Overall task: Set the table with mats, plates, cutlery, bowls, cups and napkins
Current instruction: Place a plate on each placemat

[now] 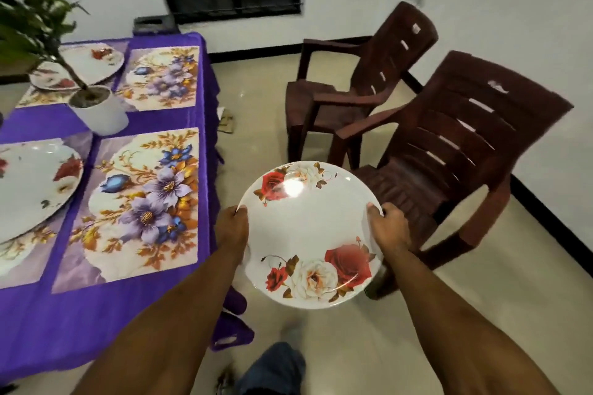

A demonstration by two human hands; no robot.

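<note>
We've got the rose plate (313,234) pinched at its rim by the fingers of both the left hand (232,226) and right hand (388,224), off the desk (106,324), probably bound for the bare mat (138,208) beside it.

No readable text, labels, numbers — only floral patterns

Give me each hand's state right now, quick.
Left hand: gripping the rose plate by its left rim.
Right hand: gripping its right rim.

Home dining room: purple-clothed table (179,308), floral placemats (138,212), plastic armchairs (449,151).
</note>
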